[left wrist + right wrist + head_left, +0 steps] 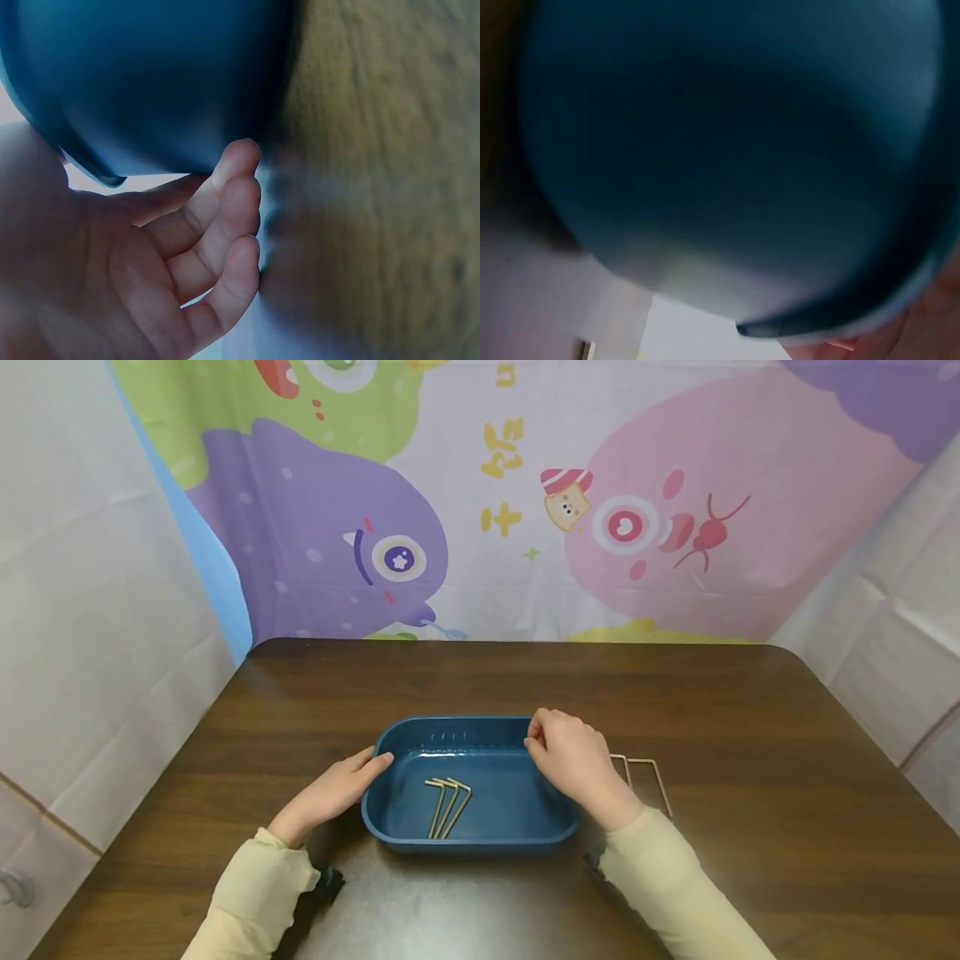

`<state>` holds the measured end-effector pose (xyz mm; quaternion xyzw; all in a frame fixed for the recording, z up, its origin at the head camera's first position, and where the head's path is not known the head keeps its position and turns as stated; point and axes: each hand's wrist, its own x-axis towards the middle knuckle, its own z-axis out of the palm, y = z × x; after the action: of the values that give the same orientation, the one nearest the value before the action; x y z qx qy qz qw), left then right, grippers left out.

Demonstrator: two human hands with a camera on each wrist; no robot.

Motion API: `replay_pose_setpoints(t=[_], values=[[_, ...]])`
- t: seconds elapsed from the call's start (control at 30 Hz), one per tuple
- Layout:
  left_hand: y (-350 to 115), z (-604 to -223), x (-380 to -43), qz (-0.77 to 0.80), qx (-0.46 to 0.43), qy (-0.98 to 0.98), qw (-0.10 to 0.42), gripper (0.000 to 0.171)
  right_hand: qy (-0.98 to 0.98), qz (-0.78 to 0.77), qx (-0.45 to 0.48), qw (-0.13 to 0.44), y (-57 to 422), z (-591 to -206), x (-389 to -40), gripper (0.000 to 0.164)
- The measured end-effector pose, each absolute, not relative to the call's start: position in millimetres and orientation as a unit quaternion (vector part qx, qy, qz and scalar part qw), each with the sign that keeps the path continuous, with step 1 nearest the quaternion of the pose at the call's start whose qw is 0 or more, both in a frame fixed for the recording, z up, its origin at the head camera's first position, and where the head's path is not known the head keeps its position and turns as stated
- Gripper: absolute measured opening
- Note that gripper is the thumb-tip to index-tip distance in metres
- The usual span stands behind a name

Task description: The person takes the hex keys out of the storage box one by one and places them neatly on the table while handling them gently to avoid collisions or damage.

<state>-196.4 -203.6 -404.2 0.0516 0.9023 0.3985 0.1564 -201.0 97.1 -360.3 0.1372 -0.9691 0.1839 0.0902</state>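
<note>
My left hand holds the left end of a blue rectangular tray, thumb over the rim and fingers down the outside. In the left wrist view those bent fingers reach the table beside the tray wall. Three brass-coloured L-shaped hex keys lie in the tray, left of its middle. Over the far right corner is my right hand, fingers curled and thumb near the index finger; whatever they may hold is hidden. Past the right wrist, another hex key and a partly hidden one lie on the table.
The tray stands on a dark brown wooden table. Behind the table's far edge hangs a cartoon-printed curtain. Pale sheets hang at both sides. Dark bands sit at the wrists.
</note>
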Motion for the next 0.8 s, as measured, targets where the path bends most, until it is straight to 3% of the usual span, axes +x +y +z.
replay_pose_setpoints(t=[0.37,0.63,0.8], values=[[-203.3,-403.9,-194.6,0.403,0.054,0.9,0.159,0.069,-0.977,0.147,0.143,0.059,67.5,-371.2,-192.0,0.012],[-203.4,-402.5,-194.0,0.4,0.055,0.901,0.159,0.07,-0.977,0.157,0.145,0.001,45.8,-372.1,-187.4,0.016],[-203.3,-402.4,-194.8,0.401,0.052,0.901,0.158,0.068,-0.975,0.163,0.144,-0.035,34.8,-372.5,-184.6,0.029]])
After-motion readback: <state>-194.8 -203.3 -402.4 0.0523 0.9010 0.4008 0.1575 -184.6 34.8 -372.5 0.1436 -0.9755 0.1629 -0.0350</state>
